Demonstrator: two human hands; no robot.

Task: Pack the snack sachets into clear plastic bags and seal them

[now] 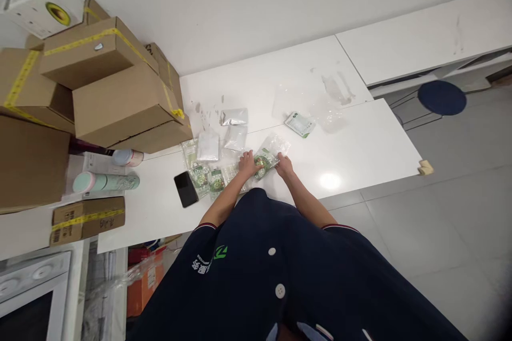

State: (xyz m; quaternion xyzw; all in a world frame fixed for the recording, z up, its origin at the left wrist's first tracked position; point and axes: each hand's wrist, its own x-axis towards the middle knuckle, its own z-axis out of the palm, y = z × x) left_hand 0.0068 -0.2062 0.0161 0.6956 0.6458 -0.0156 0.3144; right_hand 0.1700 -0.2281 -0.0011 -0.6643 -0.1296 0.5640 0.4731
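Both hands down on a clear bag [267,155] at the near edge of the white table [360,138]. Left hand [248,162] flat on the bag's left end, fingers spread and partly curled over it. Right hand [285,165] at the bag's right side, fingers pinched on the plastic, as far as so small a view allows. Inside the bag, something round with green and yellow print, probably a packed item. Bag lying tilted, its far end toward the upper right.

Just left of the left hand, two more small green-printed packs [208,178] in a row, then a black phone [186,189] face up. Behind them, a white pouch [208,145], a clear pouch [236,137] and a silver pouch [234,116], close together. Farther right, apart from the rest, a green-and-white packet [300,123] beside a sheet of loose clear film [320,106].

At the table's left end, a stack of cardboard boxes [108,85] with yellow tape, a pale green bottle [106,181] on its side, and a small flat box [88,218]. Beyond the table on the right, a dark blue stool [442,97] on grey floor
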